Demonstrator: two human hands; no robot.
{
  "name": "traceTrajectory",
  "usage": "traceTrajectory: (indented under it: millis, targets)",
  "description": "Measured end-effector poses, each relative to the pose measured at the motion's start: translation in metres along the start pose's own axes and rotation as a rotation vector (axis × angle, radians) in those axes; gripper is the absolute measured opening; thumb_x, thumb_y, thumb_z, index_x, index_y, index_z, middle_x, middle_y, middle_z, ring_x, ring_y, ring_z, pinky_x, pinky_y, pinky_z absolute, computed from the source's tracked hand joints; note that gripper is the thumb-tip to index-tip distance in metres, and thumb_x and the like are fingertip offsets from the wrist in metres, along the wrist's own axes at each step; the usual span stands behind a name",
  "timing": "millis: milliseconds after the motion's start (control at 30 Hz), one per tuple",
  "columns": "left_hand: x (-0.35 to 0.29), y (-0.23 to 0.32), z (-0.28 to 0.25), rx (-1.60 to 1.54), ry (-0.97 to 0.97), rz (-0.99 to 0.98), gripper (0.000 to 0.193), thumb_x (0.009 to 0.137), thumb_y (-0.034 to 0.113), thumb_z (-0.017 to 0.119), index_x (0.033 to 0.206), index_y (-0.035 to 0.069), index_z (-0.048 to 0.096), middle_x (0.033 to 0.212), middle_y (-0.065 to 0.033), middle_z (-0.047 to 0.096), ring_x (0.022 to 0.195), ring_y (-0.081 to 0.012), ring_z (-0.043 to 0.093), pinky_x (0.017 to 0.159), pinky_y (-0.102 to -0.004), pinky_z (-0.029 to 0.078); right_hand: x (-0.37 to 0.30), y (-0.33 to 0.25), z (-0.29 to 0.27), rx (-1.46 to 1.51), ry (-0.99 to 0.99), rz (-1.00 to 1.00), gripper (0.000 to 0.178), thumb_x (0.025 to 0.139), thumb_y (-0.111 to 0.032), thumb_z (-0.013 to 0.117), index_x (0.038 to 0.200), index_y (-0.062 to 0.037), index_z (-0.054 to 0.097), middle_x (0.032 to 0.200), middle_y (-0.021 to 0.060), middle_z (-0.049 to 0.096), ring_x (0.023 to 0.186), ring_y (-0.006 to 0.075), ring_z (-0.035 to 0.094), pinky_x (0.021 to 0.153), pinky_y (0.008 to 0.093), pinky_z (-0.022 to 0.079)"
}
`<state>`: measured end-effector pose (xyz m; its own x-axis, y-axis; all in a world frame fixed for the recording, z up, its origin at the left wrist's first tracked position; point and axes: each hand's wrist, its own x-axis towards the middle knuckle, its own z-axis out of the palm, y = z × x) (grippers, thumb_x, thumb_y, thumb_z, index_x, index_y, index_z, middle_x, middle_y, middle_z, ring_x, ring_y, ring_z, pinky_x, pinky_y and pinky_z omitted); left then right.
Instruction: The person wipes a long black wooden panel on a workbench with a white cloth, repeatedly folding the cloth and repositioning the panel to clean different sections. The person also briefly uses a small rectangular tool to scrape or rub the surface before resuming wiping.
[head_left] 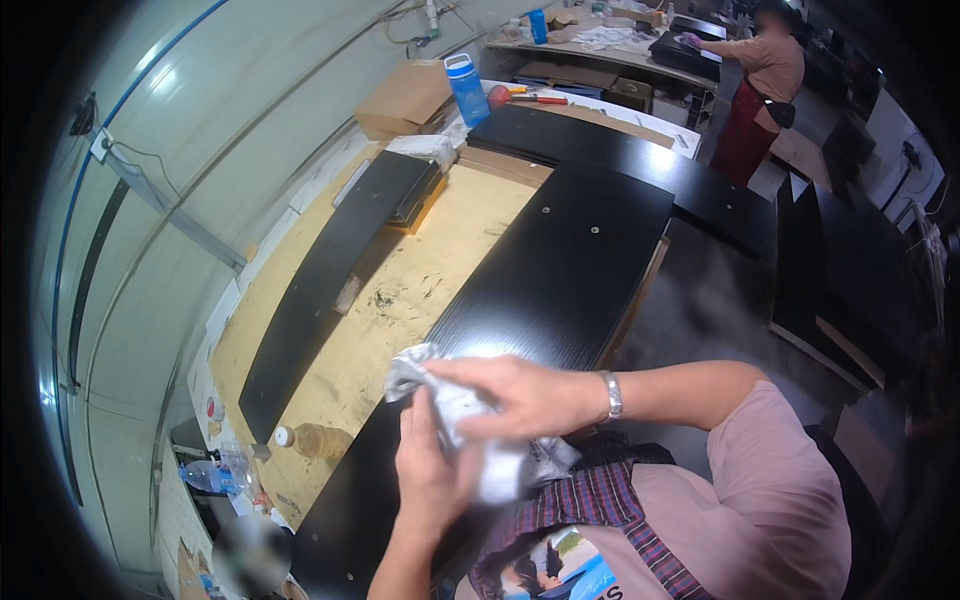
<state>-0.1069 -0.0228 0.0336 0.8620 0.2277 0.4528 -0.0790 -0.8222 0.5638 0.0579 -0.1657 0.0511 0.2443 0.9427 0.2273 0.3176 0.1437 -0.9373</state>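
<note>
Worktable [445, 245]: yellowish top, dark smudges, wall along its left side. Long black panel [520, 310]: lies lengthwise on the table in front of the person, glossy, bright glare near the cloth, two small round fittings toward its far end. Second black panel [600, 140]: at the far end, running crosswise, beside the long one. Narrow curved black board [322, 290]: left part of the table, well apart from the long panel.

Co-worker [770, 70]: in the background at another bench, one gloved hand at a dark piece.

Cardboard box [405, 100]: far left corner, near a blue bottle (below).

White cloth [480, 490]: crumpled, between the two hands, over the near half of the long panel; contact with the panel cannot be told. Right hand [530, 395]: upper fingers close together along the cloth, thumb side lower, cloth pinched between. Left hand [430, 470]: at the cloth's left edge, fingers upright and close together; blur hides the thumb, so firmness of grip cannot be told.

Blue bottle [467, 90]: upright, handled cap. Amber bottle [318, 442]: on its side, white cap. Silver wristband [612, 395]: right wrist.
</note>
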Motion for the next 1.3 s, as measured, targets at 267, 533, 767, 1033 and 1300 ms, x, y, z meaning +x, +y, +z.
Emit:
traceTrajectory:
  millis: [267,533,767,1033,1300]
  targets:
    - [0.036,-0.042,-0.004,-0.185,-0.020,-0.268,0.062,0.082,0.007,0.072,0.141,-0.002,0.054,0.132,-0.0193,0.060,0.123,-0.0294,0.060,0.105,-0.0394,0.047,-0.049,0.042,-0.018,-0.513,-0.140,-0.184,0.092,0.069,-0.027,0.091,0.147,-0.0048,0.048,0.137,0.0279,0.048,0.123,0.0435,0.052,0.103,0.0461,0.046]
    - [0.016,-0.040,0.024,0.075,-0.225,0.062,0.071,0.072,0.002,0.072,0.141,0.006,0.056,0.135,-0.0170,0.059,0.118,-0.0390,0.057,0.105,-0.0464,0.045,-0.046,0.050,-0.020,-0.463,-0.104,-0.325,0.064,0.070,-0.016,0.083,0.130,-0.0060,0.062,0.141,0.0242,0.054,0.130,0.0415,0.054,0.103,0.0441,0.051]
    - [0.006,-0.103,-0.004,0.153,-0.079,-0.264,0.062,0.077,0.006,0.066,0.138,0.001,0.058,0.140,-0.0205,0.060,0.123,-0.0403,0.056,0.108,-0.0474,0.044,-0.037,0.049,-0.001,-0.856,-0.336,-0.278,0.077,0.067,-0.019,0.085,0.139,-0.0096,0.059,0.156,0.0194,0.042,0.145,0.0354,0.041,0.116,0.0491,0.039]
    - [-0.016,-0.098,0.004,0.316,-0.024,-0.089,0.057,0.075,0.005,0.071,0.131,0.003,0.064,0.141,-0.0186,0.062,0.123,-0.0425,0.055,0.108,-0.0502,0.044,-0.052,0.048,0.014,-1.003,-0.255,-0.304,0.049,0.078,-0.018,0.076,0.126,-0.0121,0.067,0.156,0.0158,0.049,0.140,0.0335,0.051,0.113,0.0503,0.043]
    - [-0.043,-0.044,-0.007,0.209,-0.213,0.049,0.057,0.077,-0.002,0.066,0.134,0.005,0.063,0.145,-0.0164,0.059,0.137,-0.0390,0.052,0.115,-0.0510,0.042,-0.061,0.047,0.027,-0.980,-0.039,-0.367,0.038,0.078,-0.009,0.069,0.116,-0.0096,0.069,0.137,0.0130,0.065,0.124,0.0322,0.063,0.105,0.0467,0.051]
